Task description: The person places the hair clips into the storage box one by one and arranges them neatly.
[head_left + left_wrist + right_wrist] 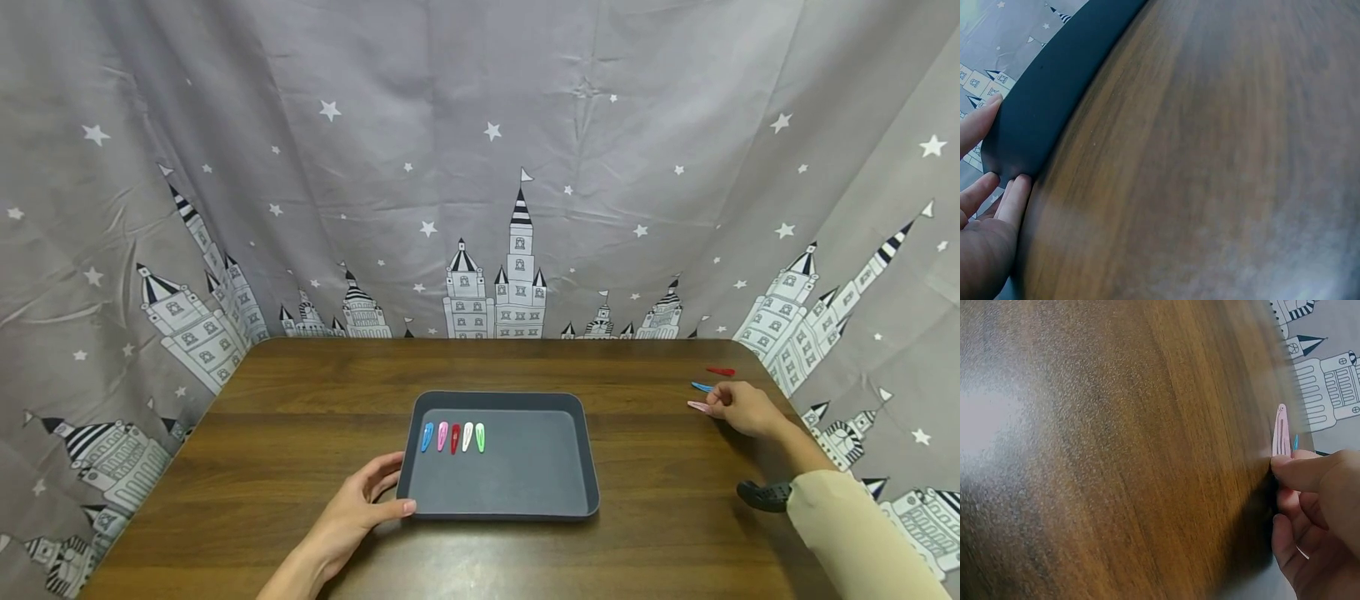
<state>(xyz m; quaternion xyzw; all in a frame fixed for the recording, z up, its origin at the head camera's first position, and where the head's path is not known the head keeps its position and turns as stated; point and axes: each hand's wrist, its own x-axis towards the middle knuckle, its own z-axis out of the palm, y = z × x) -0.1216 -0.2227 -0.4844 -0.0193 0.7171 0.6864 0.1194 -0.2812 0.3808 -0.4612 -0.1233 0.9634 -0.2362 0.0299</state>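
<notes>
"What are the hands doing?"

"The left hand (356, 504) is gripping the tray (528, 500) near its front left corner, thumb at the rim, fingers against the outer side. The right hand (746, 408) is pinching a pink clip (1281, 428) by one end, at the right of the counter (300, 400)."

"What could be going wrong?"

"That pinch is covering only one end, so the clip could be swivelling or dropping if it loosens. A blue clip (702, 387) is lying just beyond; a knuckle could be nudging it. A red clip (722, 372) is resting farther back."

"And inside the tray?"

"Five clips (455, 439) are lying in a row; a jolt from the left could be skewing them."
</notes>
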